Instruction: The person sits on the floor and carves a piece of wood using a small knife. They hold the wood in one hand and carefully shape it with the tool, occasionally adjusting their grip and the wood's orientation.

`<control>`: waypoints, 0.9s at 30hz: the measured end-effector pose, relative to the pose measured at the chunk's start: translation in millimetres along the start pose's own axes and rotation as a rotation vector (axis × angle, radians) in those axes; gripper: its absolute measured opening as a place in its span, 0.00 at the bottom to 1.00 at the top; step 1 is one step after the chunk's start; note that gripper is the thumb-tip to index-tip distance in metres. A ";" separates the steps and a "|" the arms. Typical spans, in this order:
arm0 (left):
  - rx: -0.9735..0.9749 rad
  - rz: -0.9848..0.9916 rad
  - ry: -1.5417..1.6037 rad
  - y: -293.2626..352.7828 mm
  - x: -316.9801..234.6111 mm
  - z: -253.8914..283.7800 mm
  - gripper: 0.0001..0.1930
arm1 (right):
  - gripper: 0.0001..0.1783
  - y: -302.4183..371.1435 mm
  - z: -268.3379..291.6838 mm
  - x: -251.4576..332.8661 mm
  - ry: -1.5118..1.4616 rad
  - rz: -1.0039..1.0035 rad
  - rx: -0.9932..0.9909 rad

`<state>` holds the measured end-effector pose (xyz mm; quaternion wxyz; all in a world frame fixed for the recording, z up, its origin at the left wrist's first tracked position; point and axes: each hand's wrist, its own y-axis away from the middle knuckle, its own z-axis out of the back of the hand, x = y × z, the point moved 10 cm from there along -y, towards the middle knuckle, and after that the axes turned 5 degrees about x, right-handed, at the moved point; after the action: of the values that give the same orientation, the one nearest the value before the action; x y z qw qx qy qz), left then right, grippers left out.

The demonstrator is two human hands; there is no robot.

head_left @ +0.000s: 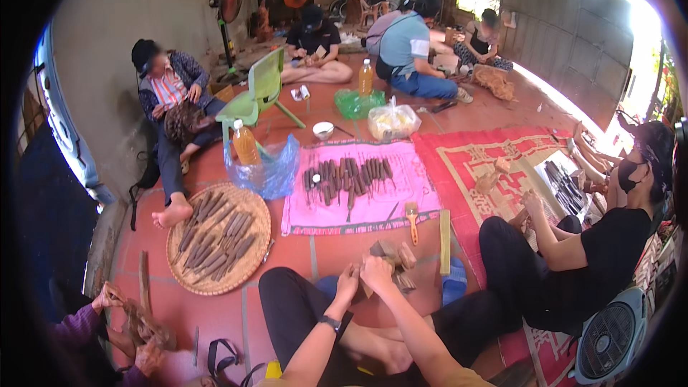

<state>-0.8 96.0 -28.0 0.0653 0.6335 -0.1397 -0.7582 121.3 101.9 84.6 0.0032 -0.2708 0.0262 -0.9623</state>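
Over my crossed legs, my left hand (pixel 349 283) and my right hand (pixel 376 274) are close together, both with curled fingers. A small brown piece of wood (pixel 368 291) shows between them, and the left fingers close at its side. What the right fingers grip is hidden by the hand. Just beyond them on the floor are a wood block (pixel 390 251) and a smaller wood piece (pixel 407 256). A flat brush (pixel 412 222) with a wooden handle lies farther ahead, beside a long wooden strip (pixel 445 240).
Ahead, a pink cloth (pixel 297 218) bears rows of dark-handled tools. A round woven tray (pixel 261 226) at left carries more. A green chair (pixel 265 79), a bottle in a blue bag (pixel 283 172) and a red mat (pixel 459 201) lie around. People sit nearby on both sides.
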 end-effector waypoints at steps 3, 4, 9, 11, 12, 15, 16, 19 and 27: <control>-0.002 -0.016 0.025 6.5 -4.9 -1.6 0.30 | 0.05 7.9 5.6 -2.0 -0.019 -0.018 -0.074; -0.010 -0.038 0.020 -0.5 -12.1 -1.0 0.30 | 0.05 1.7 8.4 -1.7 -0.015 -0.009 -0.096; -0.022 -0.044 -0.001 -6.9 0.5 4.8 0.28 | 0.05 -3.3 0.1 3.9 -0.003 0.028 -0.113; -0.045 -0.065 -0.049 -7.2 3.3 8.2 0.27 | 0.06 -11.4 -5.9 7.3 0.032 0.037 -0.099; -0.054 -0.074 -0.073 -5.2 1.4 8.2 0.27 | 0.06 -15.7 -8.4 7.2 0.051 0.039 -0.092; -0.013 -0.063 -0.132 0.8 -4.6 2.3 0.27 | 0.07 -31.7 -16.3 4.1 0.156 0.012 -0.059; 0.017 -0.048 -0.156 3.6 -7.5 -1.6 0.27 | 0.08 -37.2 -18.6 -0.3 0.171 -0.012 -0.047; 0.059 0.007 -0.204 5.2 1.8 -7.7 0.27 | 0.08 -34.5 -14.1 0.4 0.178 0.006 -0.050; 0.147 0.147 0.104 -16.4 35.1 -21.8 0.27 | 0.10 -18.8 -5.2 10.3 0.150 0.013 -0.005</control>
<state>15.2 99.1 -69.3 0.0814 0.6631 -0.2374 -0.7052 110.0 120.7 86.6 0.0070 -0.1976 0.0308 -0.9798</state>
